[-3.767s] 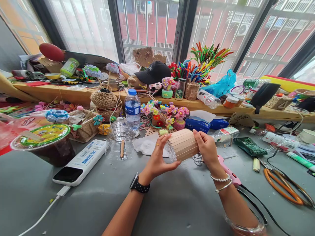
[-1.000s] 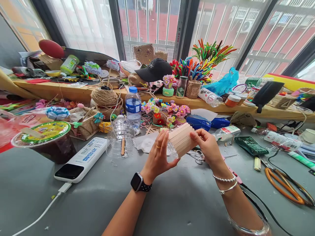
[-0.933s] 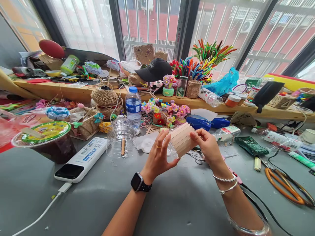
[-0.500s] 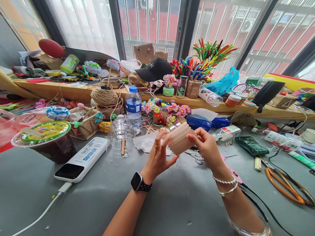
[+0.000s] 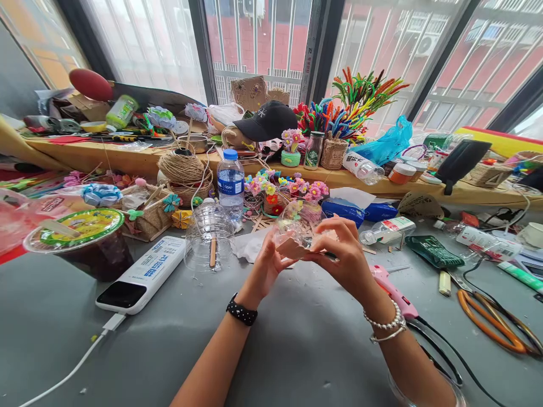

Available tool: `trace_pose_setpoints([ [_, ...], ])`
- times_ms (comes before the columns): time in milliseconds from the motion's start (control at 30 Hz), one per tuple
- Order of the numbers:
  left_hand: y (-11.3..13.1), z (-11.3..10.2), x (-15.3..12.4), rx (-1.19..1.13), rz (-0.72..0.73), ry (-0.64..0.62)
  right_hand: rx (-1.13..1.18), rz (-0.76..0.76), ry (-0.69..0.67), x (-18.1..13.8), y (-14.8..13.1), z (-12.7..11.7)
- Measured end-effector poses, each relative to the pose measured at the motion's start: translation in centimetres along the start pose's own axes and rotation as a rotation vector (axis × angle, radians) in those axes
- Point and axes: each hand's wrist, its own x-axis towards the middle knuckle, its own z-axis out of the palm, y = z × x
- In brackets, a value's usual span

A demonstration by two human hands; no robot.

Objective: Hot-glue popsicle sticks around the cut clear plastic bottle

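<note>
Both hands hold a clear plastic bottle piece above the table, with a row of flat wooden craft sticks along its near side. The sticks are seen nearly end-on, their rounded tips toward me. My left hand is closed round the left side, thumb and fingers against it. My right hand pinches the right end of the stick row between thumb and fingers. Part of the plastic is hidden behind my fingers. A pink glue gun lies beside my right wrist.
Left stand a lidded drink cup, a white power bank and a cut clear bottle with a stick. A water bottle is behind. Orange-handled scissors lie right. A cluttered wooden shelf runs along the back.
The stick row has tilted from facing me to nearly edge-on, and more clear plastic shows above it. My left hand has turned and closed in; my right hand has moved slightly left.
</note>
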Motion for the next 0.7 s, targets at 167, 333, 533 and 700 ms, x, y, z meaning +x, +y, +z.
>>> trace_pose_setpoints([
  [167,-0.6,-0.3,0.0,0.182,0.112,0.227,-0.132,-0.069,-0.043,-0.3,0.4,0.5],
  [333,-1.1,-0.5,0.2,0.381,0.138,0.437,-0.21,-0.113,-0.106,-0.7,0.5,1.4],
  [533,-1.2,-0.6,0.4,0.509,0.314,0.494,0.111,0.309,0.118,-1.2,2.5,1.6],
  [700,-1.6,-0.4,0.4,0.546,0.368,0.394,0.791,0.886,0.048,-1.1,3.4,2.1],
])
